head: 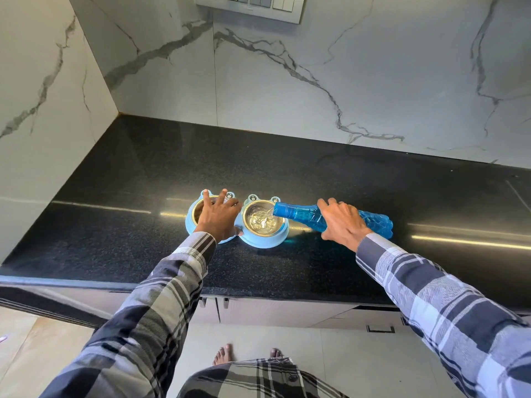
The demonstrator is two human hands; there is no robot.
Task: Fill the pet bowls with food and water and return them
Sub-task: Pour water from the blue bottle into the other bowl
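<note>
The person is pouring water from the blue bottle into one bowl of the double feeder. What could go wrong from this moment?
1. The blue bottle lies almost flat, its mouth just over the rim of the right bowl; water may gush and splash onto the black counter.
2. The left hand rests over the left bowl, so splashes could wet its contents.
3. The right hand grips mid-body; squeezing could cause a surge.

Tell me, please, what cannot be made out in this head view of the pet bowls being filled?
- Left bowl contents: covered by the left hand.
- Blue bottle middle: hidden under the right hand.
- Water level in the right bowl: lost in glare.
- Wall switches: cut off by the top edge.
</note>
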